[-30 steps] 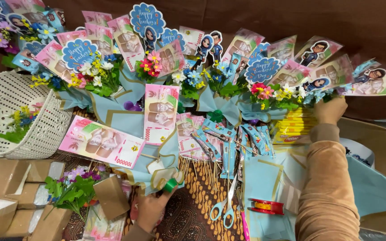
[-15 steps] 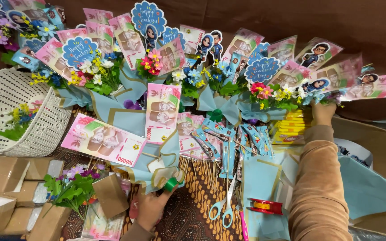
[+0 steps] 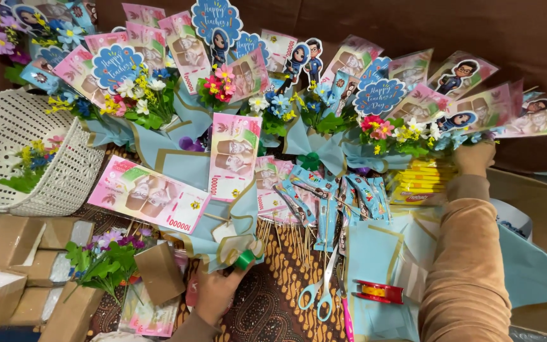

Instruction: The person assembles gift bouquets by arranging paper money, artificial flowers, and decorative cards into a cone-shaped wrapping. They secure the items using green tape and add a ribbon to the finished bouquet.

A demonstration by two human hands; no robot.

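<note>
1. In the head view, the left hand (image 3: 215, 292) is lying low in the picture, its fingers closing around the base of a light blue paper bouquet (image 3: 223, 209) where a green ribbon (image 3: 245, 259) is tied.
2. That bouquet is lying flat on the patterned brown cloth (image 3: 267, 297), carrying two pink banknotes (image 3: 150, 196) fanned out above the wrap.
3. The right hand (image 3: 474, 158), reaching out of a tan sleeve (image 3: 463, 266), is stretching far to the right edge of the bouquet row; it is touching the rightmost bouquet (image 3: 438, 130), but whether the fingers are clamping it I cannot tell, since flowers are covering them.
4. A long row of finished bouquets (image 3: 235, 82) with small flowers, banknotes and blue paper toppers is standing along the dark back wall.
5. Blue-handled scissors (image 3: 321, 291) are lying on the cloth just right of the left hand, with a red tape dispenser (image 3: 378, 291) beside them.
6. A white woven basket (image 3: 26, 158) holding small flowers is sitting at the left, above brown cardboard boxes (image 3: 7, 253).
7. A yellow packet stack (image 3: 420, 180) is resting just below the right hand.
</note>
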